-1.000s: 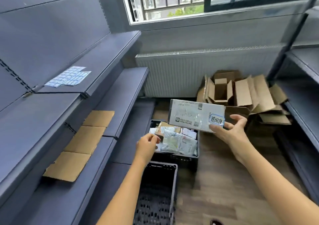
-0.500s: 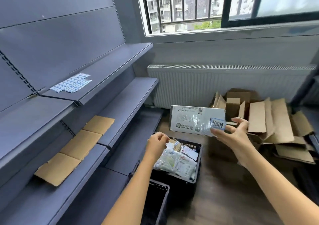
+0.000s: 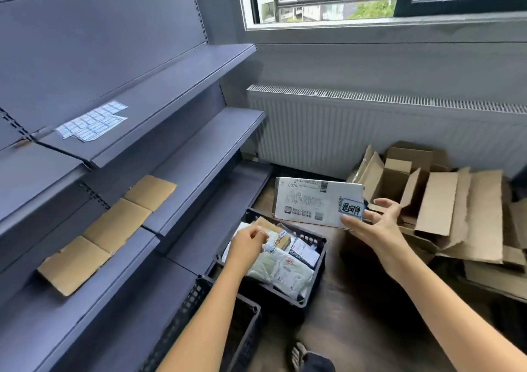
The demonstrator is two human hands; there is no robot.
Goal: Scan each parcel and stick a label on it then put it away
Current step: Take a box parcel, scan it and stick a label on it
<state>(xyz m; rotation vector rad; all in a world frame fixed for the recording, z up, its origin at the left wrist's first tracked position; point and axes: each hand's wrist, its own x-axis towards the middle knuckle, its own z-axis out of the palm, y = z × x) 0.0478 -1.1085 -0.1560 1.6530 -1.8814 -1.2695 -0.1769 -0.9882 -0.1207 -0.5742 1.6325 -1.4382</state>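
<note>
1. Our right grip (image 3: 370, 224) pinches one end of a parcel (image 3: 308, 200), its label (image 3: 352, 209) already on, raised beside the crate (image 3: 320, 271).
2. Our left grip (image 3: 247, 243) curls over the crate; we cannot tell if it holds anything.
3. We judge that shelving is still to do, and more parcels wait.

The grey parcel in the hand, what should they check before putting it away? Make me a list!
1. The label is on the parcel: ok, at its right end.
2. The right hand grips the parcel: ok.
3. The parcel is scanned: cannot tell, no scanner in view.
4. The left hand is free: cannot tell, its fingers curl above the crate.
5. The middle shelf has room: ok, bare grey surface shows.
</note>
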